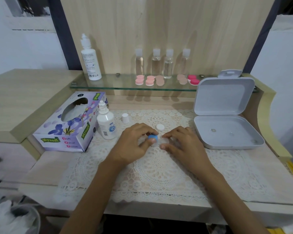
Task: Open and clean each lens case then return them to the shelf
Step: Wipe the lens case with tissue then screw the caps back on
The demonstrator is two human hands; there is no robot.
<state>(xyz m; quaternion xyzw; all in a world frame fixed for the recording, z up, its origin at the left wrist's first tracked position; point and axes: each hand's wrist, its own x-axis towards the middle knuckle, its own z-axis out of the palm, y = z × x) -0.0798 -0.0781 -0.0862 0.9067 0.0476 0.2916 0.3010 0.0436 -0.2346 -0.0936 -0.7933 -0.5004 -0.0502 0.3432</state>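
Lace mat (159,166) on the counter (46,166) carries a small lens case (159,140), light, stiff, probably slippery plastic, best held by its edges: left hand (134,142) pinches its blue cap (152,137), right hand (183,142) pinches the pale end (166,141).

Lens case (157,140): small, pale see-through body, in front of the glass shelf (118,85), well below it. Blue cap (153,137) on its left well, pinched by the left hand (134,142). Right well uncapped, gripped by the right hand (183,142). Loose white cap (160,127) lies flat just behind the case, toward the shelf.

On the shelf, in a row: two light pink cases (139,80), two beige cases (159,80), one bright pink case (194,80) at the right end. All capped, lying flat.
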